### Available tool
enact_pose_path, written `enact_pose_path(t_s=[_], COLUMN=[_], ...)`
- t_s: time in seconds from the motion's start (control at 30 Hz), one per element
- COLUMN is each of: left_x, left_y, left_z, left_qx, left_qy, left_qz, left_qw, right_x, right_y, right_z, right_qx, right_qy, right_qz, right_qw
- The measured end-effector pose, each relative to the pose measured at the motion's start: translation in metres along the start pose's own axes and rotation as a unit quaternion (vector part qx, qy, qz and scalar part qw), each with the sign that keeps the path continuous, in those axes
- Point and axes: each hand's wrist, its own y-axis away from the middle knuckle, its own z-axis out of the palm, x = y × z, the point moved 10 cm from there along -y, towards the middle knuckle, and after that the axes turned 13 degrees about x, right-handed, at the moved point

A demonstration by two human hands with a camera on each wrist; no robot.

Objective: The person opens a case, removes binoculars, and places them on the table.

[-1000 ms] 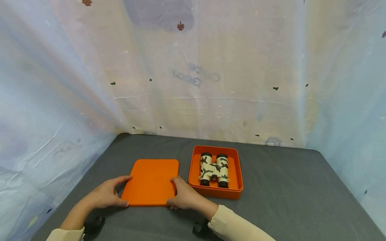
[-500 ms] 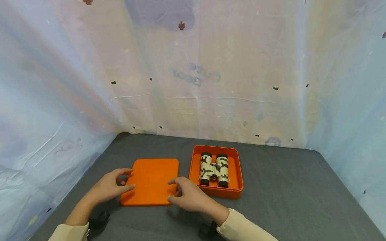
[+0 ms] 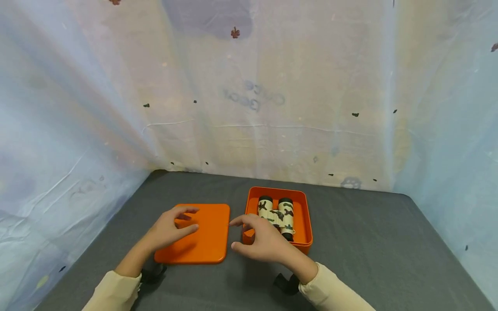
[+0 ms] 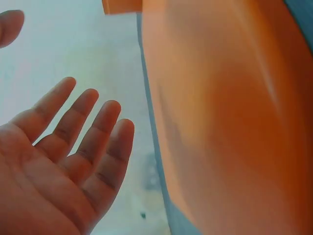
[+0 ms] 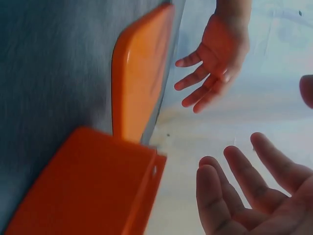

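Observation:
An orange lid [image 3: 206, 246] lies flat on the grey table, left of the middle in the head view. My left hand [image 3: 169, 231] hovers over the lid's left part, fingers spread and holding nothing; in the left wrist view the palm and straight fingers stand apart from the lid [image 4: 215, 122]. The right hand [image 3: 264, 239] is raised before the front left corner of an orange box [image 3: 307, 216], thumb and fingers apart with nothing between them. Inside that box rest camouflage-patterned binoculars [image 3: 286, 214], their lower left part hidden behind the right hand.
A dark grey cloth covers the table [image 3: 369, 250]. Pale patterned curtains [image 3: 303, 86] hang behind it and along both sides. The box [image 5: 83, 186] stands just right of the lid [image 5: 142, 68], with a narrow gap between them. Black straps [image 3: 285, 283] sit at the wrists.
Both hands have let go of the lid's edges, lifted and shifted right. The right hand now overlaps the box in the head view. Lid, box and binoculars stay in place.

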Motion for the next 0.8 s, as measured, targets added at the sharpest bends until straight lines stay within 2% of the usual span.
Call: enact_pose_path(t_s=[0.2,0.33,0.53,0.8], left_x=[0.02,0.032,0.041,0.053], left_y=[-0.008,-0.012,-0.016,-0.022], left_z=[0.019,0.031,0.044,0.059], left_qx=[-0.023,-0.031,-0.045,-0.055], left_qy=[0.044,0.06,0.08,0.106], left_qz=[-0.001,0.005,-0.004,0.007], left_qw=[0.9988,0.9977,0.9958,0.9928], right_x=[0.006,0.011,0.02,0.035], right_y=[0.0,-0.001,-0.002,-0.004], right_z=[-0.021,-0.035,-0.055,-0.072], right_qx=[0.023,0.039,0.058,0.076], right_qy=[-0.003,0.02,0.064,0.123], right_qz=[-0.002,-0.017,-0.043,-0.069], right_qw=[0.9997,0.9989,0.9954,0.9871])
